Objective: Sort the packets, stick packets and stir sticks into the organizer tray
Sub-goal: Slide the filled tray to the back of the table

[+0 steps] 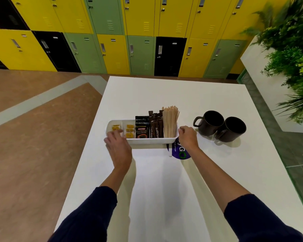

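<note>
Head view: organizer tray (147,141), frame centre, sorted by kind; right hand (187,137) fingers curled on its end, seemingly steadying; left hand (119,149) fingers loosely apart over yellow packets (129,131).

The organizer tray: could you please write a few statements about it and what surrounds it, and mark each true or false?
1. The stir sticks stand in the rightmost compartment of the organizer tray. True.
2. The mugs sit to the left of the tray. False: they sit to its right.
3. The right hand grips the tray's right end. True.
4. The yellow packets lie outside the tray. False: they lie in its two left compartments.
5. The black packets stand between the yellow packets and the stick packets. True.
</note>
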Demonstrator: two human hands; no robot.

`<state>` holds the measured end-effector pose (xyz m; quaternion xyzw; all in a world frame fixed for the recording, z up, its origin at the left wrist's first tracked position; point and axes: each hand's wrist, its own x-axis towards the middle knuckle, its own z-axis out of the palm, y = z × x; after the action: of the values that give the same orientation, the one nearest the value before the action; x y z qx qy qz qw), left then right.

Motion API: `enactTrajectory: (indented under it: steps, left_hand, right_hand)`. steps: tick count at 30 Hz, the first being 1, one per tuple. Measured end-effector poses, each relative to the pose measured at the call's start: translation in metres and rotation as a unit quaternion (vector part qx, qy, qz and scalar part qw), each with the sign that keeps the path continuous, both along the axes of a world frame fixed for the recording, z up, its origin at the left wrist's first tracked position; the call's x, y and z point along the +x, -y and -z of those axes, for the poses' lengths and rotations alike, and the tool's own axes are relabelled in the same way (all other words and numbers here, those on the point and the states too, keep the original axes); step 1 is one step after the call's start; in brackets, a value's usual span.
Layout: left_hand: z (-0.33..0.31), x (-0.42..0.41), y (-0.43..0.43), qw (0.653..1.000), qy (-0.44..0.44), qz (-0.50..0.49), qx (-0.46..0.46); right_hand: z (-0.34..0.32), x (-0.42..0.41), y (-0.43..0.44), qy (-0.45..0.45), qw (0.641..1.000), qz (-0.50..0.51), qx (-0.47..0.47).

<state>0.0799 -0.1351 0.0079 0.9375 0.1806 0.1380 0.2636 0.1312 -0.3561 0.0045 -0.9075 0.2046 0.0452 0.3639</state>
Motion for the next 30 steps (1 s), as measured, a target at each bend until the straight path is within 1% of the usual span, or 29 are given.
enactTrajectory:
  steps: [3,8,12,15,19,24,30]
  left_hand:
    - [-0.001,0.003,-0.018,0.993,-0.052,-0.089,-0.055]
    - [0.002,0.009,-0.03,0.981,-0.044,-0.119,-0.148]
    - [0.006,0.012,-0.037,0.975,-0.051,-0.093,-0.193]
    - [0.006,0.015,-0.042,0.971,-0.032,-0.091,-0.22]
    - [-0.001,0.027,-0.047,0.969,-0.007,-0.084,-0.232]
    - [-0.012,0.058,-0.058,0.963,0.012,-0.066,-0.263]
    - [-0.027,0.116,-0.078,0.962,0.037,-0.05,-0.265]
  right_hand:
    - [0.007,0.0,-0.004,0.011,1.0,0.006,-0.006]
    - [0.016,-0.005,-0.013,0.011,0.999,0.038,-0.015]
    - [0.022,-0.006,-0.018,0.022,0.997,0.07,-0.004]
    - [0.023,-0.005,-0.022,0.023,0.996,0.084,-0.011]
    - [0.024,0.003,-0.025,0.016,0.995,0.097,-0.02]
    - [0.02,0.028,-0.035,0.05,0.993,0.111,0.003]
    - [0.008,0.082,-0.049,0.072,0.991,0.111,0.028]
